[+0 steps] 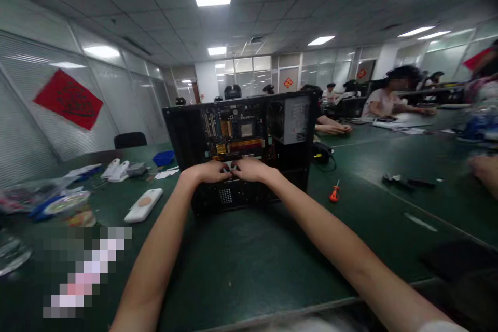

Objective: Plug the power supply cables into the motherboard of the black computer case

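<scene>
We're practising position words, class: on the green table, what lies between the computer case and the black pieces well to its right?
An orange screwdriver lies between the computer case and the black pieces, as the head view shows.

no readable text, red sign [70,99] blurred, power-supply label [299,116] too small

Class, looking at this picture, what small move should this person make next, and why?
Perhaps draw the left hand back slightly while the right hand holds steady: they nearly meet at the open computer case, near the motherboard, and hide part of what lies beneath, so a clear look seems wise before reaching for the screwdriver on the table.
</scene>
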Action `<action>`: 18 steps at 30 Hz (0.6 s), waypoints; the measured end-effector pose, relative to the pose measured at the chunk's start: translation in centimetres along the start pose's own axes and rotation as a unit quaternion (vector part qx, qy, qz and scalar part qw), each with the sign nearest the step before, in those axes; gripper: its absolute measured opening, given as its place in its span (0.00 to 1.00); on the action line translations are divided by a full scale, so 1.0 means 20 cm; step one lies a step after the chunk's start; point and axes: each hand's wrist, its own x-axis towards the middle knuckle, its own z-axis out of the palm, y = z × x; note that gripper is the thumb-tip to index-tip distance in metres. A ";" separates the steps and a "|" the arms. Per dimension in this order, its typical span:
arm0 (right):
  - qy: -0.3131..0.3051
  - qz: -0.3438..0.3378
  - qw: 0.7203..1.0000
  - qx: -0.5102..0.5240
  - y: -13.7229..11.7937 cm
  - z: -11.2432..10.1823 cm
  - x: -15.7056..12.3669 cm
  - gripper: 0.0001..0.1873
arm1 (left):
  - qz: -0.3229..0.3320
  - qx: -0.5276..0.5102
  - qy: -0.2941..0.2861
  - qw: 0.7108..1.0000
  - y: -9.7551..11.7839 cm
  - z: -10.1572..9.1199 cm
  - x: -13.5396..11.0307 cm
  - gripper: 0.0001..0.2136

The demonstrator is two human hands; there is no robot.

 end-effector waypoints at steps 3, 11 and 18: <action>-0.014 -0.019 1.000 0.012 0.01 0.01 0.01 0.23 | 0.006 -0.010 -0.002 1.000 0.01 0.01 0.02 0.28; 0.067 -0.060 0.973 0.214 0.09 -0.02 -0.02 0.14 | 0.025 -0.061 -0.008 0.998 -0.01 0.01 0.00 0.35; 0.136 -0.066 0.919 0.363 0.18 -0.26 -0.17 0.22 | 0.123 -0.136 0.085 0.979 0.10 -0.09 -0.07 0.31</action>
